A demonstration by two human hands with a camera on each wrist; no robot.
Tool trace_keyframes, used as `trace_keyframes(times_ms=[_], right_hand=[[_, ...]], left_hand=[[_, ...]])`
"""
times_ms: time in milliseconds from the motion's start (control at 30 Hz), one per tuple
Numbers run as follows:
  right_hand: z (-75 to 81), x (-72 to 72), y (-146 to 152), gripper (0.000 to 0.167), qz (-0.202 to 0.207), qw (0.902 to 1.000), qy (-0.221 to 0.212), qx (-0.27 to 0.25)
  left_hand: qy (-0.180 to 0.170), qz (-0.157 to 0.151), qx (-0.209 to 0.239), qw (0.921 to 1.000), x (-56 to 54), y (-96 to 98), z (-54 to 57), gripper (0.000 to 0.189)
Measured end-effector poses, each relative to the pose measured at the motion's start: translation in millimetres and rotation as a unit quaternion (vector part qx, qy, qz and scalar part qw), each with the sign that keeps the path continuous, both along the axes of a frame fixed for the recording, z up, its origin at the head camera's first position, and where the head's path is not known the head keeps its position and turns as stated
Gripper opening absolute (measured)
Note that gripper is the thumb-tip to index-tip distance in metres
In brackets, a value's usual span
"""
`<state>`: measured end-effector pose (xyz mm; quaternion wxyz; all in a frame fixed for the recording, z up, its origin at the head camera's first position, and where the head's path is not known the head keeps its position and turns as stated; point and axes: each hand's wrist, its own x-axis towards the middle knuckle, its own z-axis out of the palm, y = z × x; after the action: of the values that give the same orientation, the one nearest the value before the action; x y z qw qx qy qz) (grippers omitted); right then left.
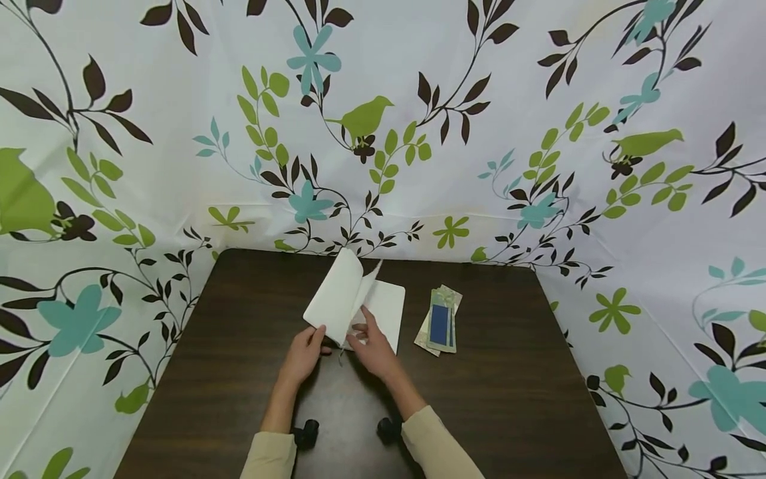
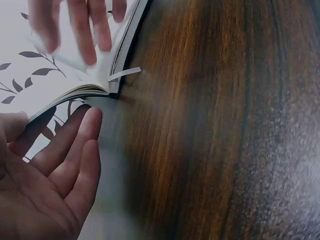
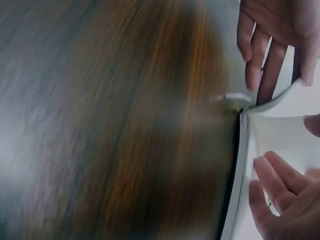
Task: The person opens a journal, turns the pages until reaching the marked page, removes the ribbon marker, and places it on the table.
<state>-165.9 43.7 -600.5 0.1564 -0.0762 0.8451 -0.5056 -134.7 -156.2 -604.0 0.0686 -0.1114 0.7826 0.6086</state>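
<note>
An open notebook (image 1: 334, 293) with blank white pages and a dark cover lies on the table, its left side lifted and a page standing near the middle. My left hand (image 1: 302, 354) pinches the lower left edge of the cover and pages, thumb on top and fingers beneath. Over the right-hand page, my right hand (image 1: 374, 347) has its fingers loosely extended beside the raised page; it grips nothing that I can see. A thin ribbon bookmark (image 2: 125, 74) sticks out at the bottom of the spine in the left wrist view.
Right of the notebook, a small overlapping stack of banknote-like papers (image 1: 443, 332) lies on the dark wooden table (image 1: 503, 392), a blue rectangle on top. Behind the table hangs a white cloth (image 1: 383, 219) patterned with leaves and birds. Black devices (image 1: 306, 434) sit at both wrists.
</note>
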Motion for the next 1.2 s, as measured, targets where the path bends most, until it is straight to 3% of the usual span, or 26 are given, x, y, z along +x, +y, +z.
trace_keyframes(times_ms=[167,333,467,633,700,800,833,900,1000,1033,1200], right_hand=[[1.8,1.9,-9,0.07,0.081,0.9948,0.028,0.055],[5.5,4.4,-11,0.064,0.111,0.9891,0.053,0.08],[5.7,5.7,-11,0.067,0.119,0.9876,0.059,0.084],[5.3,6.8,-10,0.07,0.118,0.9867,0.067,0.089],[4.5,7.0,-9,0.069,0.122,0.9854,0.074,0.093],[2.8,6.4,-8,0.066,0.131,0.9834,0.077,0.1],[3.4,6.6,-7,0.064,0.13,0.9839,0.071,0.1],[4.1,6.9,-3,0.057,0.125,0.9849,0.065,0.1],[5.7,7.2,8,0.045,0.106,0.9834,0.085,0.12],[6.6,7.0,12,0.041,0.101,0.9807,0.103,0.132],[4.3,6.1,35,0.045,0.095,0.9454,0.185,0.251]], left_hand=[[-0.011,-0.01,0.008,0.9999,0.0,2.1,2.3,0.046],[-0.026,-0.043,0.039,0.998,3.9,5.6,1.4,0.051],[-0.027,-0.054,0.042,0.9973,3.8,9.9,1.2,0.053],[-0.03,-0.037,-0.005,0.9988,-1.2,12.0,0.7,0.06],[-0.017,-0.03,-0.022,0.9992,-4.1,10.7,-6.1,0.063],[0.011,-0.021,-0.061,0.9979,-9.9,6.2,-25.6,0.065],[0.018,-0.02,-0.067,0.9974,-10.3,6.3,-26.6,0.066],[0.018,-0.02,-0.068,0.9974,-9.7,7.3,-25.8,0.065],[-0.006,-0.018,-0.042,0.9989,-5.2,12.4,-10.1,0.061],[-0.016,-0.015,-0.032,0.9992,-2.8,14.1,-2.6,0.06],[-0.037,-0.008,-0.039,0.9985,-1.7,14.7,2.3,0.057]])
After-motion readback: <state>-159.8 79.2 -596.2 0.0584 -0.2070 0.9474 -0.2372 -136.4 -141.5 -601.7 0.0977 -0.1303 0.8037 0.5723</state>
